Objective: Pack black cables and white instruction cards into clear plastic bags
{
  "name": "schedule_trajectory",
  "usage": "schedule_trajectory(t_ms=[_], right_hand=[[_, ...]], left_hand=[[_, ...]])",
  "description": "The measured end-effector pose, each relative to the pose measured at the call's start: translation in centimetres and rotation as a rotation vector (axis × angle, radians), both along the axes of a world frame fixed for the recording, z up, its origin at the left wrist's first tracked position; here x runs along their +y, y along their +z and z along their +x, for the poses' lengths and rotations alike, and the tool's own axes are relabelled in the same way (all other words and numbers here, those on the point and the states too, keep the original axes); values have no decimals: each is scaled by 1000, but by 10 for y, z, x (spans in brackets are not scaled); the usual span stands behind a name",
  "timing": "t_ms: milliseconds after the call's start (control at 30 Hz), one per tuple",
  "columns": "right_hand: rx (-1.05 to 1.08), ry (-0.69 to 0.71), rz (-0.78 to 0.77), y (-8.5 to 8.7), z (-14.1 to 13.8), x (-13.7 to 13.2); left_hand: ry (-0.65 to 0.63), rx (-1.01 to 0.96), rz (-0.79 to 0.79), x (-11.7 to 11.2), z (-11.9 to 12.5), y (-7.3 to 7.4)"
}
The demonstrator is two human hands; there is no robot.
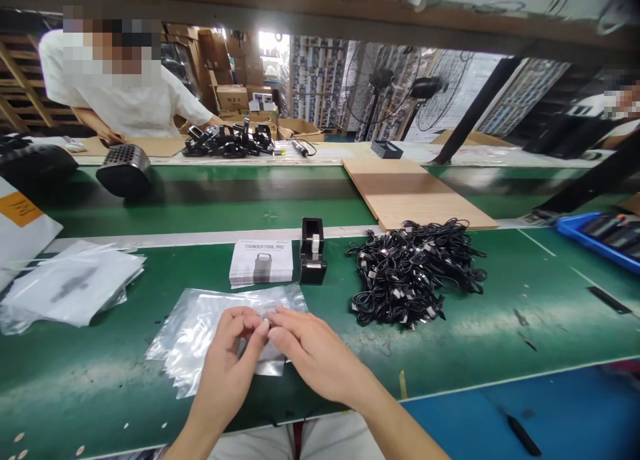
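My left hand [234, 353] and my right hand [307, 347] meet over a stack of clear plastic bags [197, 327] on the green mat [500, 313]. The fingertips of both hands pinch the top bag near its edge. Behind the bags lies a stack of white "Thunder Trail Pro" leaflets [261, 263]. A black tape dispenser [313, 252] stands beside the leaflets. To the right sits a heap of coiled black cables [413, 273].
A pile of filled white bags [70, 283] lies at the left. A green conveyor belt [225, 207] carries a black speaker [124, 170] and a wooden board [410, 193]. A blue tray [600, 237] is far right. A person in white [125, 93] works opposite.
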State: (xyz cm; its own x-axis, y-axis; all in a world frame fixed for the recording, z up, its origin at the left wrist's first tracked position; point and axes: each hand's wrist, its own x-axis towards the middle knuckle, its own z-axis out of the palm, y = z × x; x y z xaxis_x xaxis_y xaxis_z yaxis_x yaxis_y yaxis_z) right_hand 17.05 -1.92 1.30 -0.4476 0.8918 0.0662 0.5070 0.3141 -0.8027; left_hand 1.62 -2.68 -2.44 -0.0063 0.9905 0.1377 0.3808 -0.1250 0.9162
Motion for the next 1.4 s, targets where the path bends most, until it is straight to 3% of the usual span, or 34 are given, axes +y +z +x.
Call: schedule_trajectory(t_ms=[167, 267, 367, 467, 533, 600, 700, 767, 833, 933, 1033, 1100, 1200, 1267, 1400], right_hand=[[-64, 137, 225, 39, -7, 29], [56, 346, 300, 75, -10, 51], [122, 520, 291, 105, -10, 61], [120, 524, 267, 117, -7, 59], [94, 507, 240, 117, -2, 56], [51, 523, 191, 116, 5, 52], [-50, 503, 109, 113, 19, 45], [-96, 406, 60, 107, 28, 40], [-29, 202, 42, 94, 34, 33], [201, -91, -22, 62, 34, 23], [285, -197, -142, 31, 24, 17], [333, -218, -166, 21, 18, 16], [481, -91, -147, 26, 16, 15], [512, -89, -80, 36, 18, 14], [469, -128, -33, 50, 22, 14]], left_hand=[[144, -117, 64, 10, -16, 25], [188, -283, 41, 17, -29, 31], [70, -426, -21, 22, -37, 32], [-183, -550, -146, 21, -38, 30], [-310, -604, -204, 18, -34, 29], [-321, -599, -208, 14, -29, 30], [-177, -484, -154, 12, -25, 30], [-74, -384, -108, 12, -24, 30], [-7, -320, -85, 13, -23, 30], [37, -307, -56, 17, -20, 28], [34, -291, -27, 19, -17, 31], [39, -264, 2, 17, -16, 37], [33, -236, 118, 12, -19, 50], [13, -206, 171, 10, -22, 57], [33, -175, 109, 11, -22, 58]])
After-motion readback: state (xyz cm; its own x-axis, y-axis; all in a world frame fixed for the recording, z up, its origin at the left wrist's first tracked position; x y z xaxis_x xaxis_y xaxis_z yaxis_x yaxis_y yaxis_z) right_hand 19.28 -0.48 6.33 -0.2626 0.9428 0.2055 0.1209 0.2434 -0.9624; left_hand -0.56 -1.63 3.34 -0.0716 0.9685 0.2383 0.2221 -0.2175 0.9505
